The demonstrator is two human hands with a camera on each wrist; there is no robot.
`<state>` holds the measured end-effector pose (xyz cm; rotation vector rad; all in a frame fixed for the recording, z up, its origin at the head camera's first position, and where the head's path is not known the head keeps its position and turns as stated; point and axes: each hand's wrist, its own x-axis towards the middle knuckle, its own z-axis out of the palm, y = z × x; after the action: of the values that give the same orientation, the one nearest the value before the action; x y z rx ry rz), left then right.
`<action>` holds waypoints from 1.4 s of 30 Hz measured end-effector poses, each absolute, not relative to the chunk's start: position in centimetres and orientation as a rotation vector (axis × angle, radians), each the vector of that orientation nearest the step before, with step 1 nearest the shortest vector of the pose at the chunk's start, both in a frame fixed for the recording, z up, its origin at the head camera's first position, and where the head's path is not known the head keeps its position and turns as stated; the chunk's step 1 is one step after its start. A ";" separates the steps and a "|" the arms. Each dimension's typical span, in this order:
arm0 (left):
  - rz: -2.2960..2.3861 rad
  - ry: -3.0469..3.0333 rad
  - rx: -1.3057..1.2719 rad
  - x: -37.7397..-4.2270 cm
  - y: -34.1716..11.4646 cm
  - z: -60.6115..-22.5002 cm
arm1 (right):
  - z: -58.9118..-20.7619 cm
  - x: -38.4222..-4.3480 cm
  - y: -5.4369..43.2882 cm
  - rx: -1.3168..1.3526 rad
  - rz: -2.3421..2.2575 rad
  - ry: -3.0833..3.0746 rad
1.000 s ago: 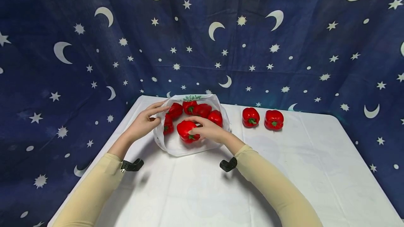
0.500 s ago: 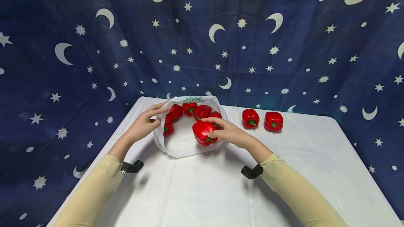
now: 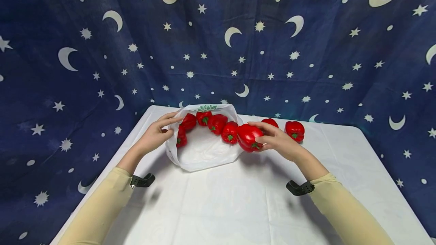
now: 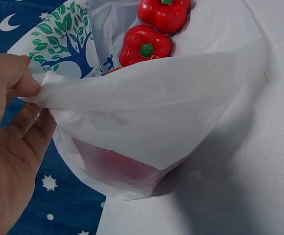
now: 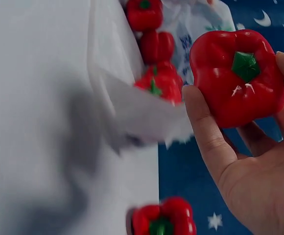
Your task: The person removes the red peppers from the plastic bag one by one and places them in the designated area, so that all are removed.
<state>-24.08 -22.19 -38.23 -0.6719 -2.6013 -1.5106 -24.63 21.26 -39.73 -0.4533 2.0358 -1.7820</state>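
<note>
My right hand (image 3: 280,141) grips a red bell pepper (image 3: 249,138) with a green stem, just off the right rim of a white plastic bag (image 3: 204,163). In the right wrist view the held bell pepper (image 5: 237,78) sits between thumb and fingers. At the bag's left rim my left hand (image 3: 154,134) pinches the edge; the left wrist view shows the thumb and a finger on the folded plastic (image 4: 132,93). Inside the wide-mouthed bag several red bell peppers (image 3: 217,123) lie along the back and sides. A green and blue tree print (image 4: 66,41) marks the bag.
Right of the bag, two more bell peppers stand on the white tablecloth (image 3: 218,207): one (image 3: 270,121) partly hidden behind the right hand, the other (image 3: 295,131) farther right. A dark blue curtain (image 3: 211,41) with moons and stars hangs behind the table.
My right hand has moved right with the bell pepper, from over the inside of the bag to beyond its right rim. The left hand has stayed at the left rim.
</note>
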 end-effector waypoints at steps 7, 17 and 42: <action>-1.518 -2.607 -0.661 -24.2 -22.3 -38.3 | -39.4 -24.6 25.7 -0.352 -1.946 2.011; -1.520 -2.613 -0.651 -26.0 -23.6 -40.7 | -39.3 -24.6 31.4 -0.216 -2.119 2.014; -1.511 -2.618 -0.627 -26.1 -23.6 -40.7 | -41.2 -26.4 39.9 0.135 -2.256 2.092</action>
<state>-26.08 -23.63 -40.75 -0.6273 -2.6182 -1.5114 -26.39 39.87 -41.16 0.1351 2.0923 -2.2562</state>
